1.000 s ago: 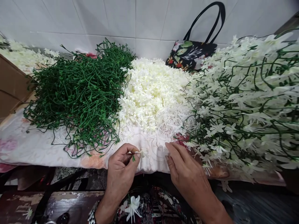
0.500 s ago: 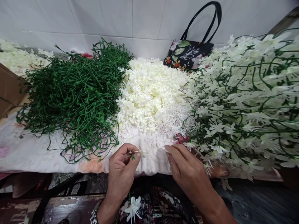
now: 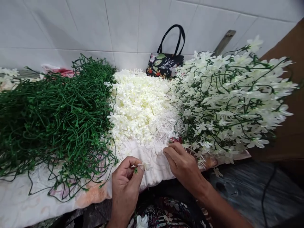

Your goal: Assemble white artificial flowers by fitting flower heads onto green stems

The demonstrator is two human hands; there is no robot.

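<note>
My left hand [image 3: 128, 180] pinches an artificial flower stem between thumb and forefinger. A green stem tip [image 3: 135, 170] shows at the fingers, with a small white flower [image 3: 146, 164] just past them. Below that hand, a finished-looking white bloom [image 3: 142, 221] hangs over my lap. My right hand [image 3: 181, 163] is a short way off to the right, its thumb and fingertips pressed together beside the pile of thin white stamens [image 3: 167, 125]. Whatever those fingertips hold, if anything, is too small to make out.
Green plastic stems [image 3: 59, 110] are heaped on the left. White petals [image 3: 137, 98] form a pile in the middle, and assembled white flowers [image 3: 232, 101] fill the right. A floral handbag [image 3: 163, 65] stands against the tiled wall [image 3: 90, 25]. Patterned cloth [image 3: 59, 209] covers the table.
My view has turned to the right, so the piles appear shifted left. My left hand keeps its pinch on the stem. My right hand remains pinched near the stamens.
</note>
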